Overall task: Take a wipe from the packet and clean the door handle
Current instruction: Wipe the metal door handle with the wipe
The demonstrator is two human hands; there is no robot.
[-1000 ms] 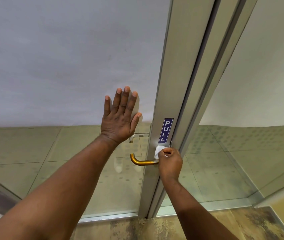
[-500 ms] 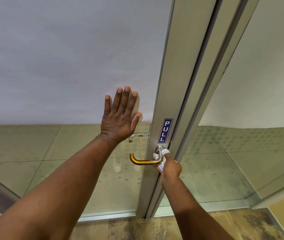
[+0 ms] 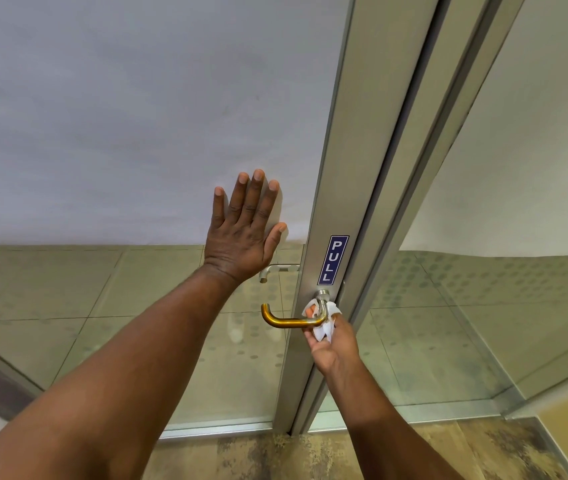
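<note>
A brass-coloured lever door handle (image 3: pixel 284 321) sticks out leftward from the grey metal door frame (image 3: pixel 348 168), just below a blue PULL sticker (image 3: pixel 333 260). My right hand (image 3: pixel 333 344) grips a crumpled white wipe (image 3: pixel 324 329) and presses it around the handle's bend near its base, fingers curled under the lever. My left hand (image 3: pixel 246 230) lies flat with fingers spread on the frosted glass door panel (image 3: pixel 137 116), left of the frame and above the handle. The wipe packet is not in view.
A second silver handle (image 3: pixel 275 270) shows through the glass on the door's far side. A fixed glass panel (image 3: pixel 518 202) stands to the right of the frame. Patterned carpet (image 3: pixel 275 455) lies at the door's foot.
My right hand has dropped from the top of the handle's base to beneath its bend, carrying the wipe down and around it. The left hand stays flat on the glass.
</note>
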